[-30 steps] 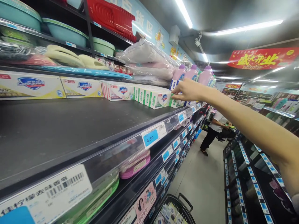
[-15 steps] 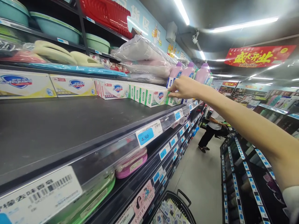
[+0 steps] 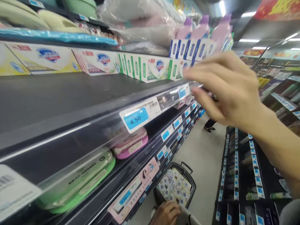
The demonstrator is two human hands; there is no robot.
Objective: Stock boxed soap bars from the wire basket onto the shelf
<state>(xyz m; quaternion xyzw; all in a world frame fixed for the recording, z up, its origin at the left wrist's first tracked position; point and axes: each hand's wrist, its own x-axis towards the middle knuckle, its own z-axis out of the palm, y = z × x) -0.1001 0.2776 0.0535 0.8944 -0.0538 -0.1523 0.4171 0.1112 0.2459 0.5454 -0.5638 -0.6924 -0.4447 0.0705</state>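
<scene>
My right hand (image 3: 225, 87) is raised in front of the shelf, blurred, with its fingers apart from the thumb and nothing seen in it. Just behind its fingertips stand green-and-white soap boxes (image 3: 153, 68) and, stacked higher, blue-and-white soap boxes (image 3: 185, 49). At the bottom edge, my left hand (image 3: 166, 214) has its fingers curled, beside a grey bar (image 3: 187, 215); what they close on is hidden. Past this hand is a black shopping basket (image 3: 192, 184) holding many small white soap boxes (image 3: 174, 186).
Yellow-and-white soap boxes (image 3: 47, 59) line the shelf's back. Along the shelf edge runs a clear price rail (image 3: 140, 115). Green plastic containers (image 3: 79, 181) sit below it. Purple-capped bottles (image 3: 202, 28) stand above. Another shelf (image 3: 243, 162) borders the aisle; a person's legs (image 3: 209, 125) show farther along.
My right hand has come back from the soap boxes toward me and opened. The view has tipped downward, bringing more of the basket and my left hand into sight.
</scene>
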